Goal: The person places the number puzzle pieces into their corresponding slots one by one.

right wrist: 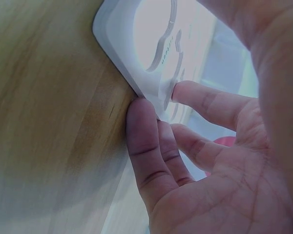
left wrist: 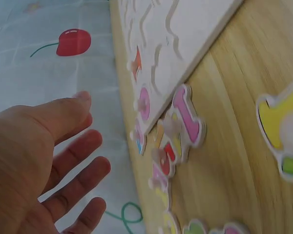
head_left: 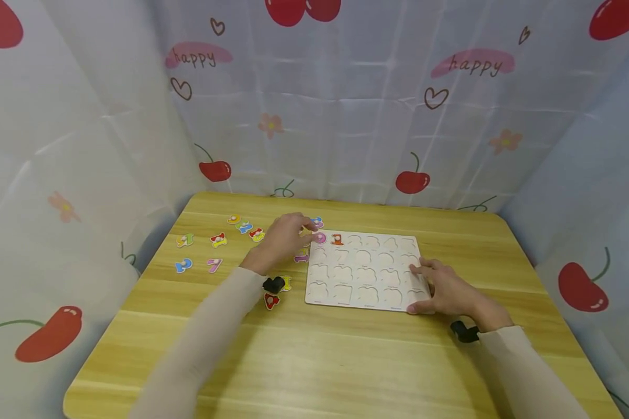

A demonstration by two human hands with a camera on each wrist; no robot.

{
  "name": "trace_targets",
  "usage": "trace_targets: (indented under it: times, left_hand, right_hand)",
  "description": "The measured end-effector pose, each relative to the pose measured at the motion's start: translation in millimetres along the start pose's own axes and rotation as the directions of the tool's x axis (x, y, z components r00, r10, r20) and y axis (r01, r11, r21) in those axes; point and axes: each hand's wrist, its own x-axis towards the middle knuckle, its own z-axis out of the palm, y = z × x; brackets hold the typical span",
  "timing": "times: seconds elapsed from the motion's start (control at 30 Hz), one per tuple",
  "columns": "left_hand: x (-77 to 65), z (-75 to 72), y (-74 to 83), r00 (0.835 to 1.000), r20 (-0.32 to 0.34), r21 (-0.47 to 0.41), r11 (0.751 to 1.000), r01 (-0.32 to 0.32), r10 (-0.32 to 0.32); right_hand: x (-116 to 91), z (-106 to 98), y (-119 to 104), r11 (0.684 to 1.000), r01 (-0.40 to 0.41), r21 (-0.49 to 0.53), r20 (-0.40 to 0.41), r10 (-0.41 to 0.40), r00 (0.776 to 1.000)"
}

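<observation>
A white puzzle board [head_left: 364, 270] with shaped recesses lies on the wooden table. Two knobbed pieces, a pink zero [head_left: 320, 237] and an orange-red one [head_left: 337, 239], sit in its far row at the left. My left hand [head_left: 283, 238] is over the board's far left corner, close to the pink zero. In the left wrist view the fingers [left wrist: 83, 180] are loosely extended, with nothing between them. My right hand [head_left: 448, 291] rests at the board's right side. The right wrist view shows fingers [right wrist: 142, 126] touching the edge and one fingertip on top.
Loose number pieces lie left of the board, among them a blue one [head_left: 183, 265], a purple seven [head_left: 214, 265] and a red four [head_left: 271, 301]. A blue piece [head_left: 317, 222] lies just beyond the board's far left corner. Printed curtains [head_left: 314, 145] surround the table [head_left: 346, 361].
</observation>
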Motion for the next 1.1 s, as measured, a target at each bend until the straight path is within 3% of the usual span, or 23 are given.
trace_targets:
  times: [0.3, 0.67, 0.9, 1.1]
  left_hand:
    - [-51.4, -51.6, -57.4, 0.999, -0.046, 0.054, 0.998, -0.022, 0.024]
    - [-125.4, -102.0, -139.4, 0.991, -0.116, 0.096, 0.992, 0.080, -0.069]
    - [-162.0, -119.5, -179.6, 0.979, -0.116, 0.090, 0.980, 0.176, -0.165]
    - [-179.7, -121.6, -200.8, 0.972, -0.078, 0.064, 0.972, 0.227, -0.221]
  right_hand:
    - [1, -1, 0, 1.000, -0.010, -0.001, 0.009, 0.010, 1.000]
    - [1, 0, 1, 1.000, -0.016, 0.001, 0.013, 0.016, 1.000]
    - [0, -2, -1, 1.000, -0.009, -0.002, 0.013, 0.009, 1.000]
    - [0, -1, -2, 1.000, -0.010, -0.005, 0.014, 0.011, 1.000]
